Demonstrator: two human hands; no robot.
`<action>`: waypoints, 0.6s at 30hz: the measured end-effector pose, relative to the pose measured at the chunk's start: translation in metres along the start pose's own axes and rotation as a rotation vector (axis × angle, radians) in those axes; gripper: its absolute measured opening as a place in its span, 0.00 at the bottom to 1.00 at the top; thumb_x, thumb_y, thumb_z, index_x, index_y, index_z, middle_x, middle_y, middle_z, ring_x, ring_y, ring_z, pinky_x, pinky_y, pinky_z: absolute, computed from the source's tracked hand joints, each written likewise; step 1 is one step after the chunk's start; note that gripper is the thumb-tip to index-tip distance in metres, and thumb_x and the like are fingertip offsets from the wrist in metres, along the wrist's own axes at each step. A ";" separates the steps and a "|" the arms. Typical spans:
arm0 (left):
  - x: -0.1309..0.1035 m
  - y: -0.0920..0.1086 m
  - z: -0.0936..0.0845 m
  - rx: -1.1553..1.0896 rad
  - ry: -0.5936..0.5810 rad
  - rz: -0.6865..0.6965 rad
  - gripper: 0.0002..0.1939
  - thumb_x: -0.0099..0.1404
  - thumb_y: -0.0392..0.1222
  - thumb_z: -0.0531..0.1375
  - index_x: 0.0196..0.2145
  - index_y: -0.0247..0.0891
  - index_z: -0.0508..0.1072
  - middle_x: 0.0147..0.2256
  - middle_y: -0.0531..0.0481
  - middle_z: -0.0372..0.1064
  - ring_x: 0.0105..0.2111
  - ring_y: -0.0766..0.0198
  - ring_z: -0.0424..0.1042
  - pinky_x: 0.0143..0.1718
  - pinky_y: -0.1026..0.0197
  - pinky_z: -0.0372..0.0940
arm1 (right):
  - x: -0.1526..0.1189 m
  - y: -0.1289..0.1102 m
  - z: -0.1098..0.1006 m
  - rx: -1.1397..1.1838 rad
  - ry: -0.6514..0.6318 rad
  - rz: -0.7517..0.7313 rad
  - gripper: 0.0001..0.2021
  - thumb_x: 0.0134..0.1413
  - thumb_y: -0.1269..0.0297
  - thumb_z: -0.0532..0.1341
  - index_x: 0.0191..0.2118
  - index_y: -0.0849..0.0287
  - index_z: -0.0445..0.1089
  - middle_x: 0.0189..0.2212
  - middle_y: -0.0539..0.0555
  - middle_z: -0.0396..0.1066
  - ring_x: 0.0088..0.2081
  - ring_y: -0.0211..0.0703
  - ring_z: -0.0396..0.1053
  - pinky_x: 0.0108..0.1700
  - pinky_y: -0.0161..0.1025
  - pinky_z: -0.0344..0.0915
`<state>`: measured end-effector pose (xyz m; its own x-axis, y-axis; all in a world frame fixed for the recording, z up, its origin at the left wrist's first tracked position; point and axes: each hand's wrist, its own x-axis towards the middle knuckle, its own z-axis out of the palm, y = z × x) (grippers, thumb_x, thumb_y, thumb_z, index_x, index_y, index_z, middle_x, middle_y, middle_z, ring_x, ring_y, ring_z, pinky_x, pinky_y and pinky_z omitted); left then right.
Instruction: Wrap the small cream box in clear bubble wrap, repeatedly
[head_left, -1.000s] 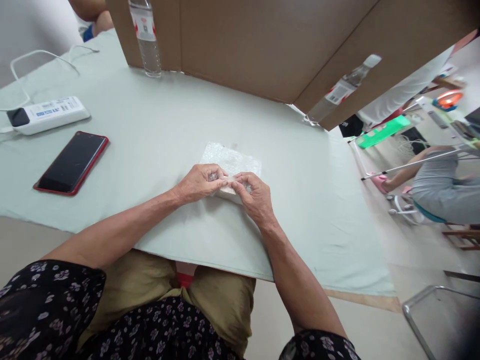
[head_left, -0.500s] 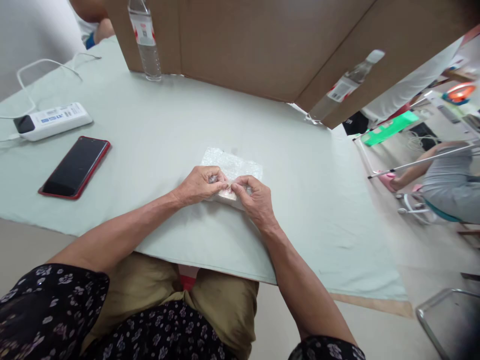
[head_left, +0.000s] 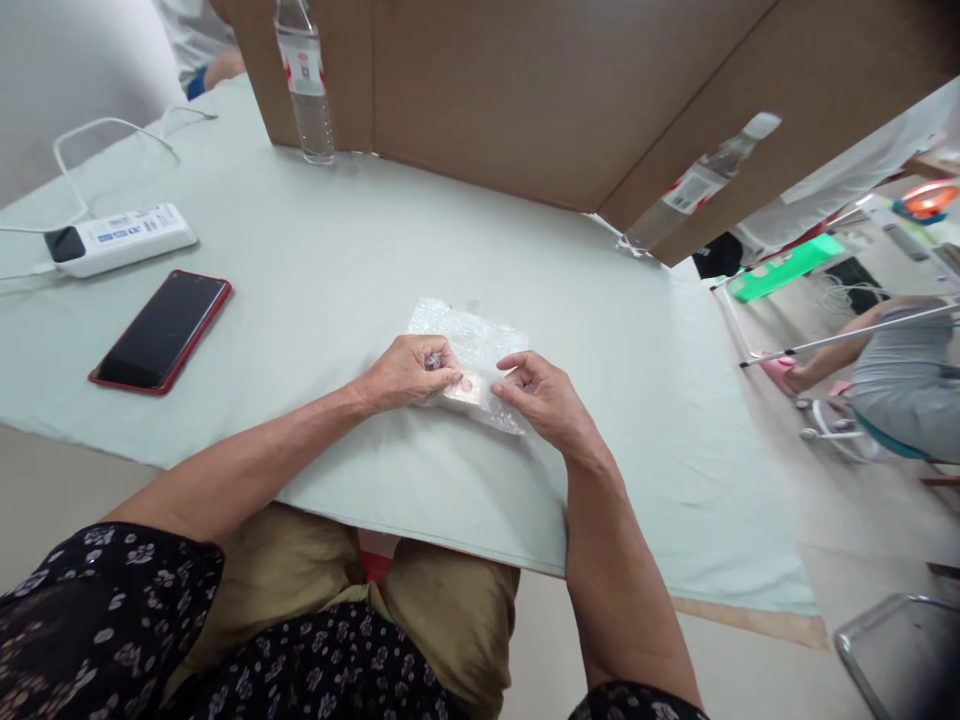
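Note:
A sheet of bubble wrap (head_left: 469, 333) lies on the cloth-covered table, folded around a small pale box (head_left: 463, 393) that shows at its front. My left hand (head_left: 412, 372) is closed, thumb and fingers pinching the wrap at the box's left side. My right hand (head_left: 541, 395) is just off the right side of the package, its thumb and fingers apart with nothing visible between them. Part of the wrap is hidden under the left fingers.
A phone in a red case (head_left: 163, 332) and a white power strip (head_left: 124, 240) lie on the left. Two water bottles (head_left: 309, 105) stand against a cardboard panel (head_left: 487, 100) at the back. A person's leg (head_left: 832, 352) shows beyond the table at right.
My right hand has let go of the wrap and moved right, its fingers parting. The left hand still pinches the wrap. More of the box's front now shows. The view has shifted slightly.

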<state>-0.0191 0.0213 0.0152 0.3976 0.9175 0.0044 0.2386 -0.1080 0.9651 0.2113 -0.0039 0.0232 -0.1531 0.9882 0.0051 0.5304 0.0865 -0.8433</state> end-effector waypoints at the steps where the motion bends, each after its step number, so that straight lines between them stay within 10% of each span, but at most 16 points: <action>1: 0.000 0.000 0.000 0.004 -0.001 -0.010 0.11 0.54 0.46 0.67 0.24 0.37 0.71 0.26 0.53 0.70 0.26 0.69 0.63 0.25 0.66 0.56 | 0.000 0.001 -0.001 -0.014 -0.033 0.005 0.13 0.50 0.57 0.66 0.40 0.57 0.71 0.23 0.44 0.66 0.25 0.37 0.63 0.31 0.37 0.61; 6: 0.001 -0.001 -0.003 0.017 -0.004 -0.021 0.13 0.54 0.47 0.66 0.25 0.37 0.70 0.25 0.55 0.65 0.25 0.69 0.61 0.25 0.66 0.55 | -0.001 0.004 -0.002 -0.164 0.017 -0.027 0.12 0.50 0.59 0.65 0.41 0.56 0.72 0.28 0.49 0.72 0.31 0.42 0.69 0.37 0.41 0.66; 12: 0.001 -0.001 0.000 0.018 -0.018 -0.051 0.14 0.54 0.49 0.66 0.25 0.37 0.68 0.24 0.55 0.66 0.24 0.69 0.61 0.24 0.66 0.55 | -0.019 -0.025 0.016 -0.386 0.439 -0.425 0.05 0.61 0.65 0.61 0.39 0.53 0.74 0.41 0.56 0.78 0.46 0.52 0.74 0.55 0.53 0.62; 18: 0.003 0.004 -0.020 0.153 -0.141 0.044 0.11 0.55 0.48 0.64 0.30 0.38 0.72 0.28 0.53 0.69 0.27 0.66 0.65 0.27 0.65 0.59 | -0.022 -0.024 0.040 -0.544 0.161 -0.584 0.06 0.64 0.65 0.59 0.39 0.54 0.74 0.42 0.53 0.80 0.45 0.48 0.74 0.53 0.48 0.59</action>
<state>-0.0346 0.0310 0.0247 0.5285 0.8489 -0.0013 0.3457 -0.2138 0.9137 0.1685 -0.0323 0.0221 -0.4304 0.7671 0.4757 0.7392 0.6020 -0.3018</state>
